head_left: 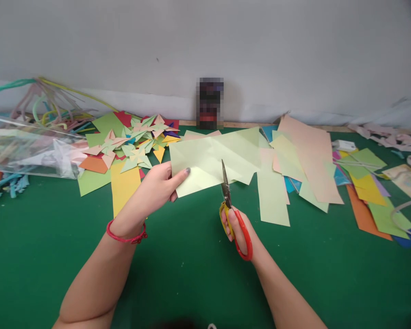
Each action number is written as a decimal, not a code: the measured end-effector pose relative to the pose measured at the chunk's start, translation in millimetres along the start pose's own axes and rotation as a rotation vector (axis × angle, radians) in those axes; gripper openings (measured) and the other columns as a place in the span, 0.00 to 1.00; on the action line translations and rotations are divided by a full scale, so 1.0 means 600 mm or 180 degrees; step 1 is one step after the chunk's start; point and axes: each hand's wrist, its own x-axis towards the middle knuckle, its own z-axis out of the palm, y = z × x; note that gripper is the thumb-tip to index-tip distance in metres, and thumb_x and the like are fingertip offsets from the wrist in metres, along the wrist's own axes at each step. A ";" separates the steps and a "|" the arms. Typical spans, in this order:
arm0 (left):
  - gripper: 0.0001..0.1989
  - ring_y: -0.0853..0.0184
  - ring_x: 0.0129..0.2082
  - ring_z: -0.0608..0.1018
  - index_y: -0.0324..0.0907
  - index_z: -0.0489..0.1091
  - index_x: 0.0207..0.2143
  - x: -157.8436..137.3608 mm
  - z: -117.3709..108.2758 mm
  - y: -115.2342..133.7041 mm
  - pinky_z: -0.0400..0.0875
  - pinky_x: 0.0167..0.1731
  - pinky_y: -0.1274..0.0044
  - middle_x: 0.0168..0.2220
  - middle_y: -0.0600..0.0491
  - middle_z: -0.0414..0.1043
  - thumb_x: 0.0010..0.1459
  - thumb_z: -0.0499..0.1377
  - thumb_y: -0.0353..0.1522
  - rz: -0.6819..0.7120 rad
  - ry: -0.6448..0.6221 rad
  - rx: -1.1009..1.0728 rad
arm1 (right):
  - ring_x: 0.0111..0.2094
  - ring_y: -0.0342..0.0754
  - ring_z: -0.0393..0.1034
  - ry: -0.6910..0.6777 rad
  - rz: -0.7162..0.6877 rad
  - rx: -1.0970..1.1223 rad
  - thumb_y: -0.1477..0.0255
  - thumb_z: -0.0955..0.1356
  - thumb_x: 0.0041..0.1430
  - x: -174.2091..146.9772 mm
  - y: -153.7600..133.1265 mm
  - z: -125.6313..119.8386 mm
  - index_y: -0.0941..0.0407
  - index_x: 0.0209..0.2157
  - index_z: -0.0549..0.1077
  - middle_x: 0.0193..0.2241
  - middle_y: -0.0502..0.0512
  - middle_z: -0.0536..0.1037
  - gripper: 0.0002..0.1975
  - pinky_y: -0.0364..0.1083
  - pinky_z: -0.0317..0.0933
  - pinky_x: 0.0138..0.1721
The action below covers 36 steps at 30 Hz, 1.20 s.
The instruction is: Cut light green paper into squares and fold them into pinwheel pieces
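My left hand [167, 182] pinches the left end of a pale green sheet of paper [205, 160], thumb on top. Faint creases cross the sheet, which is held up above the green table. In my right hand [238, 228] is a pair of scissors [227, 192] with one red and one yellow handle. My fingers are through the handle loops. The blades point up and away from me, overlapping the lower edge of the sheet in view. Whether they have cut into the paper I cannot tell.
Folded paper stars [137, 155] lie piled over coloured sheets at the left. A clear plastic bag [37, 151] and pipe cleaners [48, 100] are farther left. Pale sheets [311, 160] and bright coloured papers [373, 192] with a white cable spread along the right. A blurred dark object [210, 103] stands by the wall.
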 end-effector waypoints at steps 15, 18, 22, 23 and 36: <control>0.20 0.77 0.10 0.59 0.42 0.50 0.18 -0.001 -0.001 0.003 0.53 0.12 0.85 0.10 0.62 0.57 0.54 0.54 0.42 0.0015 -0.0067 -0.0080 | 0.16 0.37 0.54 0.0041 0.0209 -0.0118 0.49 0.55 0.57 -0.006 -0.006 0.001 0.55 0.26 0.59 0.18 0.45 0.57 0.23 0.38 0.51 0.15; 0.20 0.77 0.10 0.59 0.42 0.50 0.18 -0.002 -0.001 0.002 0.53 0.12 0.85 0.09 0.62 0.56 0.54 0.54 0.42 -0.0003 -0.0070 -0.0081 | 0.15 0.37 0.53 0.0085 0.0196 -0.0110 0.48 0.56 0.56 -0.006 -0.010 0.001 0.55 0.25 0.58 0.17 0.44 0.57 0.24 0.38 0.50 0.14; 0.20 0.77 0.10 0.59 0.42 0.51 0.17 -0.001 -0.001 0.002 0.53 0.12 0.84 0.09 0.61 0.57 0.54 0.54 0.42 -0.0004 -0.0073 -0.0061 | 0.15 0.36 0.52 0.0100 0.0175 -0.0086 0.48 0.57 0.56 -0.006 -0.011 0.001 0.55 0.24 0.57 0.17 0.44 0.56 0.23 0.37 0.49 0.13; 0.20 0.77 0.10 0.59 0.42 0.51 0.17 -0.001 -0.001 0.002 0.53 0.12 0.84 0.09 0.61 0.57 0.54 0.54 0.42 -0.0005 -0.0076 -0.0055 | 0.14 0.36 0.52 0.0106 0.0176 -0.0082 0.48 0.57 0.56 -0.006 -0.012 0.001 0.55 0.24 0.57 0.17 0.44 0.56 0.23 0.37 0.49 0.13; 0.19 0.77 0.10 0.59 0.42 0.52 0.17 -0.002 -0.004 0.006 0.53 0.11 0.85 0.10 0.61 0.57 0.54 0.54 0.40 0.0015 -0.0102 -0.0141 | 0.12 0.35 0.51 0.0256 0.0245 -0.0149 0.51 0.59 0.56 -0.008 -0.018 0.002 0.55 0.22 0.55 0.14 0.42 0.55 0.22 0.36 0.47 0.12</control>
